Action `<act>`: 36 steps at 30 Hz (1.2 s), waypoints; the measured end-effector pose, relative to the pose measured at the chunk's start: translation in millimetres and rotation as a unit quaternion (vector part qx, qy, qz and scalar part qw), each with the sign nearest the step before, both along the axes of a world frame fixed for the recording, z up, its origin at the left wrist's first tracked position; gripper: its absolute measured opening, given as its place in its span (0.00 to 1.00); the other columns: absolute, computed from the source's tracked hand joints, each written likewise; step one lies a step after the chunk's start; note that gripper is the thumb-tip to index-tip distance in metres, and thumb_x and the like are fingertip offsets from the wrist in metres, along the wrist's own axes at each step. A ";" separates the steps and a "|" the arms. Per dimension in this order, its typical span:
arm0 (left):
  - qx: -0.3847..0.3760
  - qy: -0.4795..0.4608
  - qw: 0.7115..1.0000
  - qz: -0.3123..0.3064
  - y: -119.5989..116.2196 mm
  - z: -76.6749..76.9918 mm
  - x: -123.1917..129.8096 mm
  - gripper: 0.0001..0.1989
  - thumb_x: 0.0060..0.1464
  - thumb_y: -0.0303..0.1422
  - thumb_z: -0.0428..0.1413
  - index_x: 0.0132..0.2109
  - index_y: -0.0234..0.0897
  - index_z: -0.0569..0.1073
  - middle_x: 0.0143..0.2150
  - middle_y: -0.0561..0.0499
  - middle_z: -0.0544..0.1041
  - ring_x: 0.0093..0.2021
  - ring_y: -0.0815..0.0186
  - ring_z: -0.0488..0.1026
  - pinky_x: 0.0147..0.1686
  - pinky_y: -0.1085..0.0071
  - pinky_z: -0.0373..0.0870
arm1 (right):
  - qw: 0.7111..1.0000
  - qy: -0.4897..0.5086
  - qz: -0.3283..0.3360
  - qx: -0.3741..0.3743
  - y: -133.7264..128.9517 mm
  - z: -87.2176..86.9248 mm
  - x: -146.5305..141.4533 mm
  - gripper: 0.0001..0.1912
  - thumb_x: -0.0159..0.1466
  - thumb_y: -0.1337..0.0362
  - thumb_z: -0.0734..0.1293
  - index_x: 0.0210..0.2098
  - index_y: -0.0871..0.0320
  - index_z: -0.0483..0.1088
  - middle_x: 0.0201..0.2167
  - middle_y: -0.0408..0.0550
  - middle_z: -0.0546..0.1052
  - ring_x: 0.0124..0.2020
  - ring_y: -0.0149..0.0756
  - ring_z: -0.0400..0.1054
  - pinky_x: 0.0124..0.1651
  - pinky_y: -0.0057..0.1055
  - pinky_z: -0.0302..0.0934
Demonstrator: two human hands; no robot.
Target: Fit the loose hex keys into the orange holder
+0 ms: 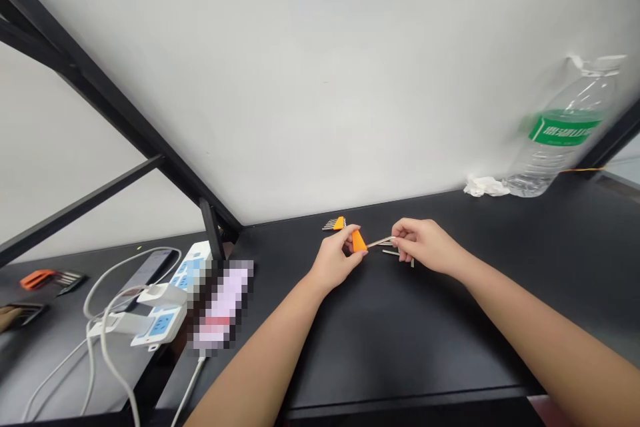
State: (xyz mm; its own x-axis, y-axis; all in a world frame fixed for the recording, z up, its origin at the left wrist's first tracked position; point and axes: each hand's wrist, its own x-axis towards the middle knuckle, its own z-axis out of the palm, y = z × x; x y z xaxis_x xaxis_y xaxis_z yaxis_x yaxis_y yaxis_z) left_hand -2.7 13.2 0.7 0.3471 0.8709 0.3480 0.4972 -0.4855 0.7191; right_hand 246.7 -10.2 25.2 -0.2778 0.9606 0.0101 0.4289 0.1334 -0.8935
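Note:
Between the thumb and fingers of my left hand (340, 259) is an orange holder (359, 241), wider at its lower end. My right hand (420, 245) pinches the far end of a thin metal rod (380, 241), whose other end meets the orange holder's right side. Several more thin metal pieces (391, 253) lie on the black table under and beside my right fingers, partly hidden by them. Just behind my left hand rests a second orange holder (339, 222) with several metal rods fanned out to its left.
A clear bottle (565, 127) with a green label stands at the right by the wall, beside crumpled white tissue (485, 186). At left are a power strip (173, 300), white cables, a blurred-out phone (225, 307), another phone (150, 273), an orange tool set (40, 279) and a black frame (107, 107).

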 end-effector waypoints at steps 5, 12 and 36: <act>0.017 -0.004 1.000 0.001 0.4 -3.3 -1.3 0.25 0.53 0.32 0.63 0.59 0.39 0.73 0.39 0.52 0.79 0.37 0.67 0.76 0.46 0.67 0.76 | 0.999 0.048 -0.010 -0.007 1.7 -1.4 0.4 0.12 0.64 0.55 0.67 0.38 0.58 0.69 0.25 0.45 0.79 0.27 0.34 0.75 0.33 0.29 0.70; 0.052 -0.012 0.999 0.010 -0.4 -2.6 -2.4 0.25 0.53 0.34 0.64 0.58 0.38 0.74 0.40 0.51 0.80 0.37 0.66 0.77 0.46 0.66 0.77 | 0.996 0.079 0.019 -0.040 3.6 -2.7 2.8 0.15 0.63 0.52 0.69 0.37 0.59 0.70 0.25 0.46 0.79 0.24 0.33 0.74 0.30 0.29 0.70; 0.066 0.195 0.978 0.031 -9.3 -1.2 6.2 0.28 0.55 0.26 0.55 0.64 0.40 0.66 0.40 0.50 0.79 0.38 0.62 0.77 0.42 0.67 0.73 | 0.947 -0.279 0.024 0.156 -5.5 -2.7 -12.1 0.08 0.66 0.59 0.64 0.35 0.55 0.72 0.37 0.46 0.77 0.36 0.34 0.70 0.38 0.29 0.59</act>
State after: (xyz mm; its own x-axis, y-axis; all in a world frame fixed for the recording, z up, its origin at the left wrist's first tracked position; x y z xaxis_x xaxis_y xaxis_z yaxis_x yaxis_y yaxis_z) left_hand 3.5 3.9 -0.5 0.4247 0.8504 0.3106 0.7525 -0.5223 0.4011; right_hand 234.6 -15.8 22.5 -0.3671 0.9210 0.1303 0.8089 0.3852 -0.4441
